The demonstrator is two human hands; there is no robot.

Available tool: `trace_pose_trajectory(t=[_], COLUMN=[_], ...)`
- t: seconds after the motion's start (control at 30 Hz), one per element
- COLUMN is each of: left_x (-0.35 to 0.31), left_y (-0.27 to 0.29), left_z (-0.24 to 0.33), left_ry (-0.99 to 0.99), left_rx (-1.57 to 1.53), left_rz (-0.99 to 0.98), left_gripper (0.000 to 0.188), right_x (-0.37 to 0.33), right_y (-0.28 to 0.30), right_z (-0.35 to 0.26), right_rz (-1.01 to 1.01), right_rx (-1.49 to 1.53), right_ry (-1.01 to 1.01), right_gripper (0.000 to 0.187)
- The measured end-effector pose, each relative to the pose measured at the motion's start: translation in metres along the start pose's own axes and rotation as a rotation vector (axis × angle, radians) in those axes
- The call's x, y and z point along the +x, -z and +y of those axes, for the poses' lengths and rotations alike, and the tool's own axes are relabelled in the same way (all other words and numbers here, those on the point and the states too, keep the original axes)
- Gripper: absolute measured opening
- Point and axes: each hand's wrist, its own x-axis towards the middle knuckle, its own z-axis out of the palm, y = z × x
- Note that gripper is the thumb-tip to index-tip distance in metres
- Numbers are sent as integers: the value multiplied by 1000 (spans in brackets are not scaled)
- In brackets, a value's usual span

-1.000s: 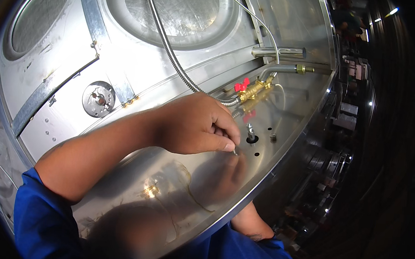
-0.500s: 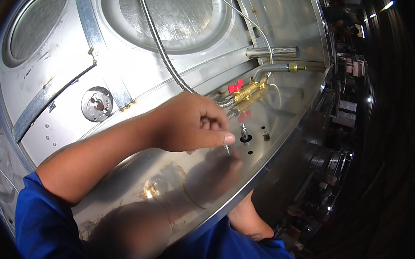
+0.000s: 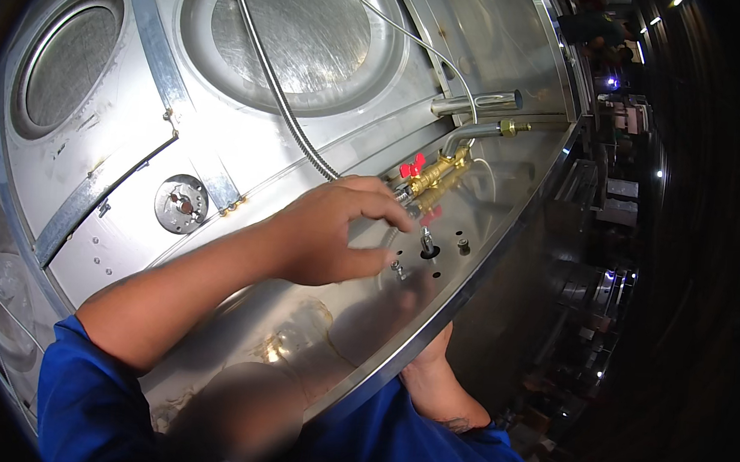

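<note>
Hovering above the polished metal ledge point(image 3: 499, 207), our left hand point(image 3: 348, 234) is loose and grips nothing, its thumb and forefinger parted. Just beside our thumb tip, on the ledge, we have a small metal fastener point(image 3: 398, 270); we cannot tell whether the thumb touches it. Our right hand point(image 3: 431, 349) is mostly hidden behind the ledge's near edge, so we cannot tell what its fingers do. Beyond our left fingertips, we see a silver fitting point(image 3: 427, 240) standing in a round dark hole, with a short metal stud point(image 3: 463, 247) near it. Farther along lies a brass valve point(image 3: 432, 177) with a red butterfly handle point(image 3: 412, 165), mirrored in the shiny surface. Past the valve, we find a bent metal pipe point(image 3: 477, 133) ending in a brass hex fitting point(image 3: 513, 128), and a straight tube point(image 3: 475, 104) beside it. A corrugated hose point(image 3: 284, 115) crosses the pale metal panel point(image 3: 139, 163) to our left, which carries a perforated round disc point(image 3: 180, 204) and two large circular recesses. Off to our right, small lights dot a dark workshop
</note>
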Motion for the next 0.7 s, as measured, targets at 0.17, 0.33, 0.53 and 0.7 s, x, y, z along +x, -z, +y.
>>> trace_pose_trajectory(t=[0.17, 0.33, 0.53, 0.7], left_x=[-4, -6, -6, -5], left_y=[-4, -4, -3, -2], left_z=[-1, -4, -3, 1], left_ry=[61, -5, -58, -38], left_rx=[-10, 5, 61, 84], left_rz=[-134, -102, -104, -109], left_gripper=[18, 18, 19, 20], right_x=[2, 0, 1, 4], right_y=[-5, -4, -3, -6], right_z=[1, 7, 9, 9], right_rz=[60, 93, 77, 45], right_rx=[-206, -537, -485, -380], right_ry=[4, 123, 154, 154], right_gripper=[27, 30, 32, 25])
